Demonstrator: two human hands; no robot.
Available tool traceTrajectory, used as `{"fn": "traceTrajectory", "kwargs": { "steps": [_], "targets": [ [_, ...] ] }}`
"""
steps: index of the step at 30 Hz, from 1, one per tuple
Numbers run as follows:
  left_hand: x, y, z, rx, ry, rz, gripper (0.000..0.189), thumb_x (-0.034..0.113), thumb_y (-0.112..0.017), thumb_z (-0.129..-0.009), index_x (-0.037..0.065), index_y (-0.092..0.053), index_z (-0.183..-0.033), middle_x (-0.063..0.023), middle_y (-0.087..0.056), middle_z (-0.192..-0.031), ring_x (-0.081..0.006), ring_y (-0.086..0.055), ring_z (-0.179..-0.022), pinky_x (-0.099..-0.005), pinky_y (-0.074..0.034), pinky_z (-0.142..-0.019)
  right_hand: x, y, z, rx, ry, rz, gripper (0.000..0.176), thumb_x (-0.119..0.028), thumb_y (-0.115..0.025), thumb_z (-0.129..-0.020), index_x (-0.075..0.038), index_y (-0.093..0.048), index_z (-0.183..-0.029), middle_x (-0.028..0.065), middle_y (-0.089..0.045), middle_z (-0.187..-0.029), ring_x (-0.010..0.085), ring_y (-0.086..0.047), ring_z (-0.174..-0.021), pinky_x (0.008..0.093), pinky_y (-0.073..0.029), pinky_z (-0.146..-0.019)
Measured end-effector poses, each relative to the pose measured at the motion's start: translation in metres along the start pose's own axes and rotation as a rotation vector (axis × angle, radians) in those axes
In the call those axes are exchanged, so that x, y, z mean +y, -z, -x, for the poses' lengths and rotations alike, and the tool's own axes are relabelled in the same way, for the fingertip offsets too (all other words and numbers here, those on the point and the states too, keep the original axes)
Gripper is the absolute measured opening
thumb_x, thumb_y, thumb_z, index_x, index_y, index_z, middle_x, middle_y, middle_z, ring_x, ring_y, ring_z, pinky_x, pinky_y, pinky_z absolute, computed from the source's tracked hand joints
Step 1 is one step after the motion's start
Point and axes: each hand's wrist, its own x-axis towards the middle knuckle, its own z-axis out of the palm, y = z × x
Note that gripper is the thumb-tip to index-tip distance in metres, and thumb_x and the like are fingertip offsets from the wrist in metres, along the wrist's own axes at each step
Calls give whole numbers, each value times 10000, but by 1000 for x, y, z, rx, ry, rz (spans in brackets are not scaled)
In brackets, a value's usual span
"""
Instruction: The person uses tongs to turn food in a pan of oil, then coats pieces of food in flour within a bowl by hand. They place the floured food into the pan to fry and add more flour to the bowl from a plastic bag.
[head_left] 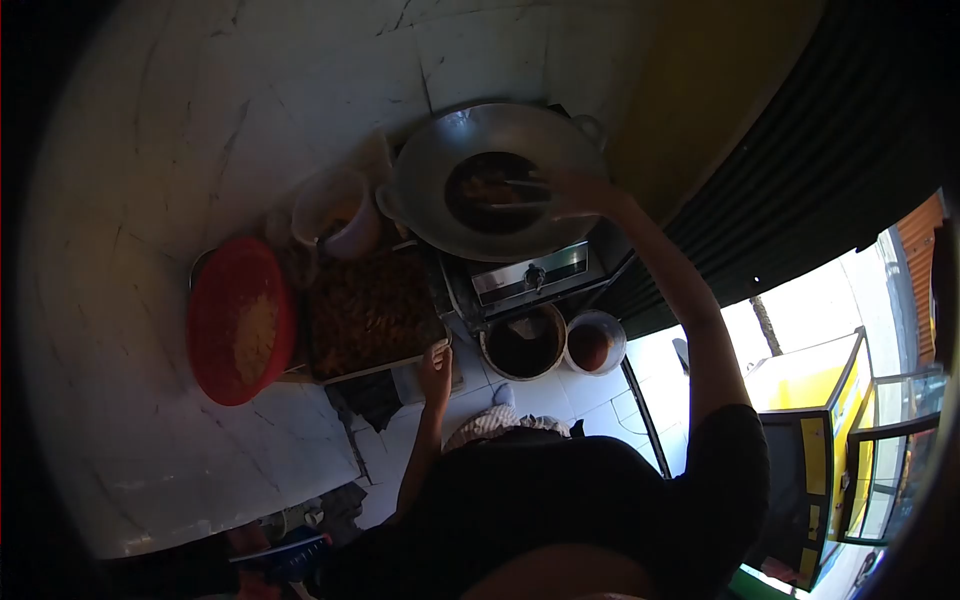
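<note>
My right hand reaches over a large metal wok and grips metal tongs. The tips of the tongs dip into dark oil, where brownish pieces of food lie. My left hand is beside the near right corner of a wide tray full of browned food. Its fingers are curled closed; whether they hold anything, I cannot make out. The wok rests on a gas stove with a single visible knob.
Left of the tray is a red basin with pale, flour-like contents. A whitish bowl stands behind the tray. Below the stove are a bucket of dark liquid and a white bucket. At lower left, another person's hand shows.
</note>
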Motion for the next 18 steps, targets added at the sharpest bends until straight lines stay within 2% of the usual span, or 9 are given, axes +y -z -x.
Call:
{"fn": "traceTrajectory", "kwargs": {
  "steps": [2, 8, 14, 18],
  "targets": [
    [9, -1, -4, 24, 18, 20, 349, 258, -493, -836, 3, -465, -1073, -156, -522, -1023, -241, -528, -918, -341, -419, -793, 6, -2, -7, -27, -27, -126, 763, -199, -694, -548, -109, -356, -1226, 182, -544, -963, 318, -519, -911, 378, -411, -790],
    [55, -1, -21, 169, -6, 29, 420, 258, -520, -822, 3, -393, -1130, -158, -444, -1101, -245, -471, -990, -352, -397, -815, 21, -6, -30, -87, 15, -41, 722, -154, -691, -543, -108, -389, -1197, 173, -556, -899, 318, -538, -851, 373, -425, -751],
    [65, -6, -36, 242, -63, 46, 416, 248, -534, -816, -4, -398, -1118, -162, -438, -1094, -247, -467, -989, -345, -397, -809, 19, 7, -38, -157, -10, -3, 664, -148, -680, -549, -101, -428, -1161, 159, -557, -908, 316, -537, -862, 377, -425, -751],
    [67, -9, -36, 247, -9, 77, 430, 299, -530, -818, 20, -411, -1123, -141, -430, -1103, -224, -457, -1007, -337, -380, -843, 22, 7, -37, -177, 76, 24, 653, -147, -673, -559, -104, -428, -1163, 159, -554, -935, 317, -535, -875, 376, -425, -758]
  ]
}}
